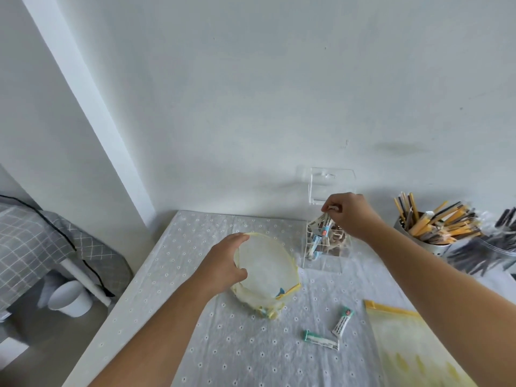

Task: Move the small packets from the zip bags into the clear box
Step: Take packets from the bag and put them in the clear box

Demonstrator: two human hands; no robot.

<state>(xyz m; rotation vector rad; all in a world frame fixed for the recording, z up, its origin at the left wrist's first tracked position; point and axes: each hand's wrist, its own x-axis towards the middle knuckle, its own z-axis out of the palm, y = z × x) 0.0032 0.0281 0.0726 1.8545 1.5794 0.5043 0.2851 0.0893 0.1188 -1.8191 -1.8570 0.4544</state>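
Note:
My left hand [224, 265] grips the rim of a yellow-edged zip bag [265, 270] that stands open in the middle of the table, with a few packets at its bottom. My right hand [347, 215] pinches the top ends of several small packets [322, 226] and holds them in the clear box [325, 245], which has inner dividers and a raised lid. Two teal-and-white packets [343, 322] lie loose on the cloth in front. A second yellow zip bag [405, 344] lies flat at the lower right, under my right forearm.
A metal cup [427, 238] full of yellow and black sticks stands at the right by the wall, next to a clear bag of dark sticks [485, 252]. The table's left edge drops to a bed [42, 241] and a white bin [71, 298].

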